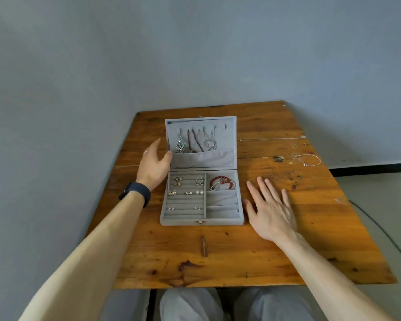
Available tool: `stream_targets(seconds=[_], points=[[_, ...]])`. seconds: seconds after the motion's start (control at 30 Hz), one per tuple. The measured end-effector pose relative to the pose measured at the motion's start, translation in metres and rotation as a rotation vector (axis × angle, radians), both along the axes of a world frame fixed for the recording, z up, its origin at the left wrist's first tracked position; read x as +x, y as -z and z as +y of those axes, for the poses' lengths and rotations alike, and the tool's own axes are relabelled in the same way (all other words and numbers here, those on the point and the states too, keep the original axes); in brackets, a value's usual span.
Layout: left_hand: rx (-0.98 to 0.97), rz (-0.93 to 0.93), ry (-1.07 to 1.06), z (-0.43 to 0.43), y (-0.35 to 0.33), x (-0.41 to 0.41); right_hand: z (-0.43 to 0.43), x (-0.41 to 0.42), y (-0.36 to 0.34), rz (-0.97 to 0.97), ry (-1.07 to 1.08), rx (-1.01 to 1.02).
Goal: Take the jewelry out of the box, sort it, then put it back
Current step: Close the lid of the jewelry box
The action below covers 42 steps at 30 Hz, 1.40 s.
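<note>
A grey velvet jewelry box lies open mid-table, its lid standing upright. Necklaces and a dangling earring hang inside the lid above a fabric pocket. Several earrings and rings sit in the ring rolls on the left half. A red bead bracelet and a silver bangle fill the top right compartment. My left hand is at the lid's left edge, thumb touching it, fingers relaxed. My right hand lies flat on the table just right of the box, holding nothing.
Two thin silver chains lie on the wooden table at the far right: a straight chain and a looped chain. A dark watch band is on my left wrist. Grey wall behind; my knees show under the near edge.
</note>
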<state>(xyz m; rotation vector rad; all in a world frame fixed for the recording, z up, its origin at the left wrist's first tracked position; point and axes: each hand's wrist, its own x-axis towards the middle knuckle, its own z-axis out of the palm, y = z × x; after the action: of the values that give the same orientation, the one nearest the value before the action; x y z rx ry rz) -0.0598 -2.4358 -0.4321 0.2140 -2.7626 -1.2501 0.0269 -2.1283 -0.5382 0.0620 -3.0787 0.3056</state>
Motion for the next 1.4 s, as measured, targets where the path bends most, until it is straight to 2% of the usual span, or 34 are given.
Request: stream_targets(seconds=[0.1,0.2,0.3,0.47,0.6,0.8,1.1,1.23,1.33,1.4], points=[[0.313,-0.083,-0.047,0.001,-0.018,-0.025,-0.001,0.000,0.000,0.013,0.002,-0.010],[0.459,-0.094,-0.035,0.001,-0.033,-0.044,-0.001,-0.001,0.001,0.020,0.008,-0.017],[0.485,-0.092,-0.008,0.002,-0.042,-0.054,-0.001,-0.001,0.001,0.019,0.013,-0.023],[0.369,-0.027,0.021,0.003,-0.041,-0.053,-0.001,-0.001,0.000,0.013,0.013,-0.027],[0.193,0.084,0.046,0.001,-0.045,-0.041,0.000,0.000,0.000,0.003,0.011,-0.030],[-0.263,0.327,0.164,-0.003,-0.052,0.002,0.000,0.001,-0.002,-0.006,0.011,-0.029],[-0.831,0.499,0.215,0.000,-0.035,0.078,0.001,0.002,-0.008,-0.047,0.015,-0.065],[-0.988,0.528,0.249,0.001,-0.012,0.109,-0.006,0.011,-0.023,-0.083,0.085,-0.372],[-1.051,0.465,0.276,0.002,0.007,0.126,-0.024,0.025,-0.035,-0.069,0.149,-0.680],[-1.071,0.423,0.275,0.004,0.014,0.133,-0.038,0.038,-0.040,-0.063,0.118,-0.797]])
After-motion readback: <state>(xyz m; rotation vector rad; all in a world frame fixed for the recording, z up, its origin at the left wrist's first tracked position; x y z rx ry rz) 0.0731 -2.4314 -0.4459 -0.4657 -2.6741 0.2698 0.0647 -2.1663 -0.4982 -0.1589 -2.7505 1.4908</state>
